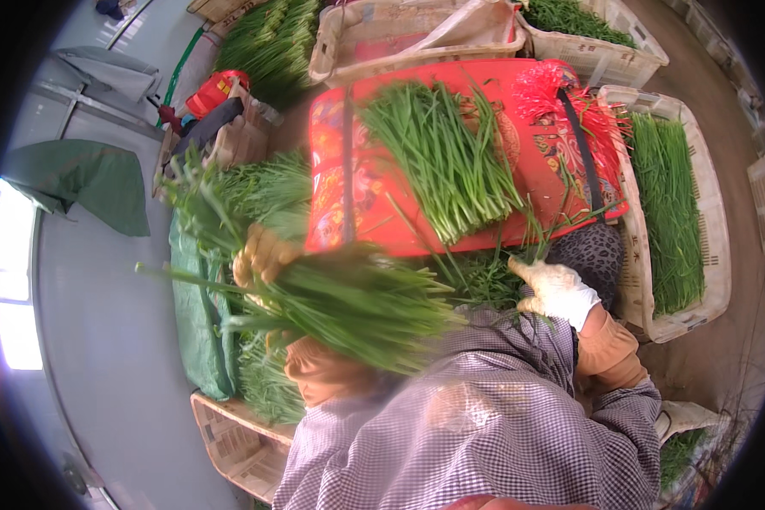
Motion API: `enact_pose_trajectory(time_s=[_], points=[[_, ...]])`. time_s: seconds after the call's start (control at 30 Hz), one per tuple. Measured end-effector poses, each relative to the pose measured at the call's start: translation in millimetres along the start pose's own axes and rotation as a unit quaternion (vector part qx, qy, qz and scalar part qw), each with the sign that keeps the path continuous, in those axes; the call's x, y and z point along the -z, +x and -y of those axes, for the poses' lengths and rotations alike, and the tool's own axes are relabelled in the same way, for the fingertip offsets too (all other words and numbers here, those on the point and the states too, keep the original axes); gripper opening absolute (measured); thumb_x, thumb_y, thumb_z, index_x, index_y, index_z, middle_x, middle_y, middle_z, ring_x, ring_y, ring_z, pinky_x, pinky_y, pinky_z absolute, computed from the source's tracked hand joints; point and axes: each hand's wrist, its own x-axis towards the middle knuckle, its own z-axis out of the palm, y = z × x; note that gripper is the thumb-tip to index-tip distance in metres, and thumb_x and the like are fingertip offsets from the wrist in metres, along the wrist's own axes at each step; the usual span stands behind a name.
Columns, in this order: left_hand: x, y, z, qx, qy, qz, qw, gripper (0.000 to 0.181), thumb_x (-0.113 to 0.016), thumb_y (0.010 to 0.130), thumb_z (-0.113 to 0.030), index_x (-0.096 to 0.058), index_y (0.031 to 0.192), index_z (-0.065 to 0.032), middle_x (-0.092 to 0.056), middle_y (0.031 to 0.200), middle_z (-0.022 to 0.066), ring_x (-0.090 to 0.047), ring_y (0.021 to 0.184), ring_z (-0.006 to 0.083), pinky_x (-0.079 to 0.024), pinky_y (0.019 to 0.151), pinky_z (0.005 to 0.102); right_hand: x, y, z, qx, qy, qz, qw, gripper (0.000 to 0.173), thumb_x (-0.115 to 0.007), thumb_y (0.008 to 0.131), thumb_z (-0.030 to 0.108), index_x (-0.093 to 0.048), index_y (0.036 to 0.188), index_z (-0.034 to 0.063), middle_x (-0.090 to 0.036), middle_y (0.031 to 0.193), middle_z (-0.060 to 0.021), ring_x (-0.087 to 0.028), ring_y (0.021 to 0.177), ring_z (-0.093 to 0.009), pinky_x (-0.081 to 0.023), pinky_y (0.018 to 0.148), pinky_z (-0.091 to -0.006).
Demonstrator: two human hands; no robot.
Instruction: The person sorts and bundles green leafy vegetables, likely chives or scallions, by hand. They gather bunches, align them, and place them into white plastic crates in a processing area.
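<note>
My left hand (261, 258), in a stained glove, grips a bunch of long green Chinese chives (357, 306). The bunch is blurred and lies sideways, its pale stem ends towards the right, over my left forearm. My right hand (554, 290), in a white glove, is beside my lap with thumb and fingers apart and nothing visible between them. Near it, loose chive leaves (491, 277) lie across my lap. Beyond, a flat pile of chives (446, 159) rests on a red patterned cushioned surface (382, 217), cut ends towards me.
At the right stands a plastic crate (717, 255) of chives. A pale crate (414, 54) and another with greens (593, 54) are behind the red surface. More chives (268, 44) lie at the back left. A green woven sack (197, 319) and a crate (242, 452) are at the left.
</note>
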Motion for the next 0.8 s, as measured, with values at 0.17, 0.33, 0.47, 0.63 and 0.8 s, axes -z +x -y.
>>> enact_pose_trajectory(time_s=[0.17, 0.33, 0.47, 0.63, 0.8], points=[[-7.9, 13.2, 24.3, 0.077, -0.028, -0.063, 0.995, 0.013, -0.057, 0.086, -0.017, -0.049, 0.082, -0.0075, -0.049, 0.072, -0.0006, -0.051, 0.061, 0.0126, -0.041, 0.078, 0.0333, 53.4, 110.3, 94.7, 0.009, 0.34, -0.085, 0.937, 0.029, -0.06, 0.091, 0.026, -0.063, 0.11, 0.0042, -0.069, 0.098, -0.0119, -0.068, 0.082, -0.024, -0.053, 0.072, -0.0319], [10.5, 50.6, 50.4, 0.076, -0.157, 0.041, 0.984, 0.011, -0.056, 0.089, -0.017, -0.05, 0.09, -0.0078, -0.049, 0.077, -0.001, -0.052, 0.067, 0.011, -0.041, 0.09, 0.0356, -23.5, 147.2, 92.5, -0.037, 0.703, 0.275, 0.654, 0.053, -0.052, 0.096, 0.04, -0.052, 0.131, 0.0011, -0.056, 0.13, -0.0141, -0.054, 0.118, -0.021, -0.045, 0.099, -0.0326], [20.5, 38.3, 22.4, 0.001, -0.115, -0.04, 0.993, 0.009, -0.055, 0.09, -0.014, -0.05, 0.094, -0.0076, -0.05, 0.08, -0.0006, -0.053, 0.07, 0.0113, -0.044, 0.091, 0.0341, -98.1, 73.1, 51.7, -0.11, 0.865, 0.321, 0.371, 0.054, -0.046, 0.099, 0.039, -0.042, 0.139, 0.0043, -0.047, 0.139, -0.0101, -0.048, 0.125, -0.02, -0.046, 0.099, -0.0331], [39.1, 20.0, 16.6, -0.118, -0.013, -0.252, 0.961, 0.012, -0.057, 0.09, -0.015, -0.056, 0.095, -0.0045, -0.058, 0.079, 0.0012, -0.059, 0.07, 0.0139, -0.051, 0.082, 0.0338, -84.3, 33.4, 65.7, -0.167, 0.837, 0.223, 0.471, 0.057, -0.045, 0.098, 0.044, -0.041, 0.14, 0.0061, -0.051, 0.136, -0.0099, -0.055, 0.117, -0.016, -0.053, 0.076, -0.0245], [40.8, 19.9, 40.2, -0.091, -0.051, -0.33, 0.938, 0.013, -0.056, 0.09, -0.014, -0.058, 0.093, -0.0017, -0.06, 0.074, 0.0016, -0.062, 0.067, 0.0153, -0.053, 0.079, 0.0335, -36.8, 12.3, 81.6, -0.073, 0.829, 0.149, 0.534, 0.069, -0.064, 0.089, 0.044, -0.039, 0.14, 0.0045, -0.052, 0.136, -0.0093, -0.052, 0.123, -0.022, -0.042, 0.105, -0.0423]])
